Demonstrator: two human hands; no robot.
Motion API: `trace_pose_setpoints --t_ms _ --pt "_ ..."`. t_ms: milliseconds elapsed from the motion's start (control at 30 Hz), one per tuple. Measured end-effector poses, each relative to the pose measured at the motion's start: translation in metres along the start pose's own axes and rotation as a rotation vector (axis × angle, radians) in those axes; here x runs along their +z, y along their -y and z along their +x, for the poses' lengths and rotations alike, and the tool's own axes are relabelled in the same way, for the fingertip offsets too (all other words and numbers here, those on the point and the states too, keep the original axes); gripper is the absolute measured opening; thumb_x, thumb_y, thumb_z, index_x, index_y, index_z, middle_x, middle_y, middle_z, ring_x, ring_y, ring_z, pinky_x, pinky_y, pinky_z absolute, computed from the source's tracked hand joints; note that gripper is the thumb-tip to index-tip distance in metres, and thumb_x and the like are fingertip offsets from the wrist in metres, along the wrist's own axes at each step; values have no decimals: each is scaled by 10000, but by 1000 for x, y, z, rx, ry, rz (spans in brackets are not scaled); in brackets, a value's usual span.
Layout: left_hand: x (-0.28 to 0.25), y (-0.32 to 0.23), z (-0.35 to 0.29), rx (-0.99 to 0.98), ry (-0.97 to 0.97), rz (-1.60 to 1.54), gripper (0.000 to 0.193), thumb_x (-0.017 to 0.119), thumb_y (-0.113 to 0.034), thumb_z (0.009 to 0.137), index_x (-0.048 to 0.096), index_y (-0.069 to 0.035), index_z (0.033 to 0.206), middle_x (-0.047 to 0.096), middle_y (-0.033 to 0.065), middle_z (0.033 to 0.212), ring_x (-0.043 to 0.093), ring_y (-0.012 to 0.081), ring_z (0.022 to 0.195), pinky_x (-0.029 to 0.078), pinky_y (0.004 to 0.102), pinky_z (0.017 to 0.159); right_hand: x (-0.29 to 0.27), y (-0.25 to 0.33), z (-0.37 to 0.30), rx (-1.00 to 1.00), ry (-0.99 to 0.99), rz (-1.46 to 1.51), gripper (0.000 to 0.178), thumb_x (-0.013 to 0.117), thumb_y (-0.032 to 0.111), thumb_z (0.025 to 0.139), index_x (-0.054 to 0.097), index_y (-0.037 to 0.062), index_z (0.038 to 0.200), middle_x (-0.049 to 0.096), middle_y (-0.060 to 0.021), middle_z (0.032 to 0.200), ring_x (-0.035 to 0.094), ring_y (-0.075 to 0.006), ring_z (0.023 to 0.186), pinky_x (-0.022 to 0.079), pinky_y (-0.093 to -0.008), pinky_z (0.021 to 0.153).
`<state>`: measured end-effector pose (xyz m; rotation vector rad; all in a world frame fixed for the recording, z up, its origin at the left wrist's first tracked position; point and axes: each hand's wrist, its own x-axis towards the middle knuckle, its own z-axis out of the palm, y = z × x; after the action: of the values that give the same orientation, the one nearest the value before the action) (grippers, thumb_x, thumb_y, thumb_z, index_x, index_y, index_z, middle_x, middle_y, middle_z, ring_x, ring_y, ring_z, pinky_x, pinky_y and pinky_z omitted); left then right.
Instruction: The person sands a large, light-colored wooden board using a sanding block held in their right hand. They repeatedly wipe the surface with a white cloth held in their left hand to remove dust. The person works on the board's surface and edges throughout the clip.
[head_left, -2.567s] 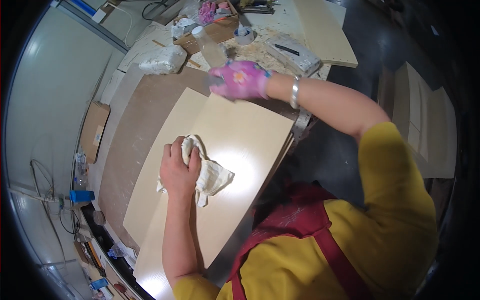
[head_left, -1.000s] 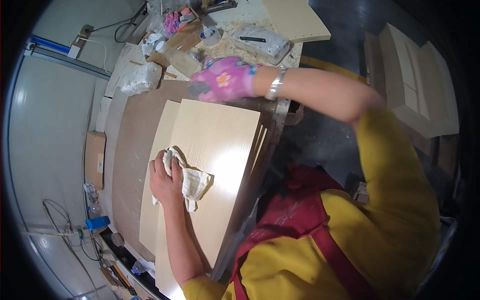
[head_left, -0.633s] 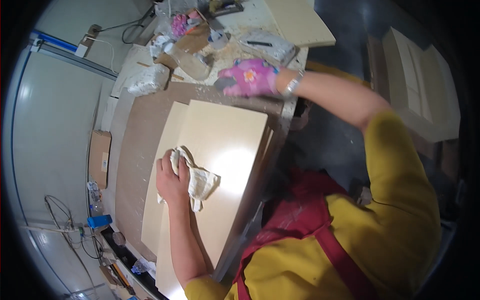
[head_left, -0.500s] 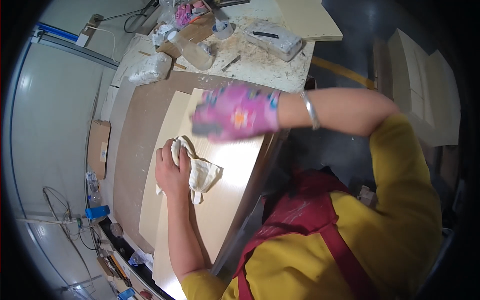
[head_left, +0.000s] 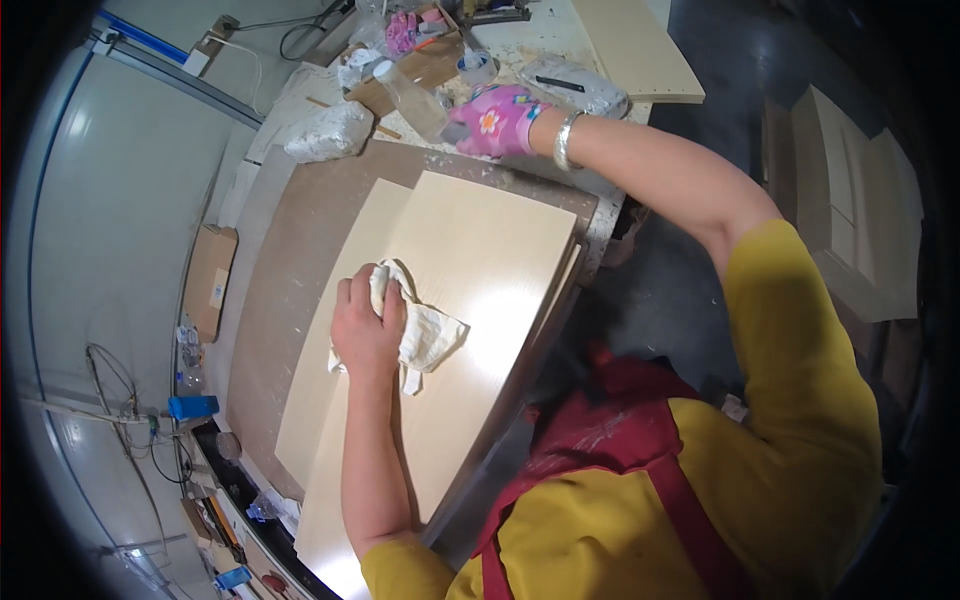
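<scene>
My bare left hand (head_left: 368, 322) is closed around a crumpled cream cloth (head_left: 432, 338), pressing it onto a pale wood-look board (head_left: 480, 235). A loose flap of the cloth spreads out to the right of my fingers. My right hand (head_left: 497, 122), in a pink flowered glove with grey fingertips, reaches over the far worktable. Its fingers point left and down, close beside the base of a clear plastic bottle (head_left: 415, 103) that leans over. The fingertips are partly hidden and blurred, so whether they grip anything does not show.
Under the pale board, another board (head_left: 310, 370) lies on a brown sheet (head_left: 300, 230). Beyond stand a white wrapped bundle (head_left: 330, 132), a tape roll (head_left: 478, 68), and a plastic-wrapped block (head_left: 600, 92) with a black knife (head_left: 560, 84) on it. More panels (head_left: 850, 200) stand at right.
My right hand has swept away from over the board to the far worktable beside the bottle, covering where a small flat tool lay. My left hand stays on the cloth; the view has shifted slightly.
</scene>
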<state>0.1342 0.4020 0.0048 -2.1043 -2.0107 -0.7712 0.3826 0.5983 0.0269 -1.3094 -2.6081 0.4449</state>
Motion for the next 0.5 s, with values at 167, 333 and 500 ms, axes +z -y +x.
trace_pose_setpoints --t_ms 167,333,500 --pt "0 5 -7 -45 12 7 306 665 -258 872 653 -100 1134 622 116 976 635 334 823 516 413 699 14 47 14 -189 -103 -39 567 552 521 855 626 137 1265 675 -158 1165 658 -336 1031 523 -451 866" --pt "0 -2 -4 -28 -2 -13 298 664 -260 873 658 -101 1125 623 117 969 636 328 816 515 413 694 -9 23 51 23 147 -359 529 567 526 850 645 167 1231 702 -148 1072 668 -339 987 526 -451 855" --pt "-1 3 -6 -34 6 -1 302 657 -265 878 657 -108 1137 633 118 986 640 338 835 519 416 712 20 28 29 -154 -128 -12 536 594 520 848 627 203 1280 705 -138 1094 672 -342 1003 527 -428 871"
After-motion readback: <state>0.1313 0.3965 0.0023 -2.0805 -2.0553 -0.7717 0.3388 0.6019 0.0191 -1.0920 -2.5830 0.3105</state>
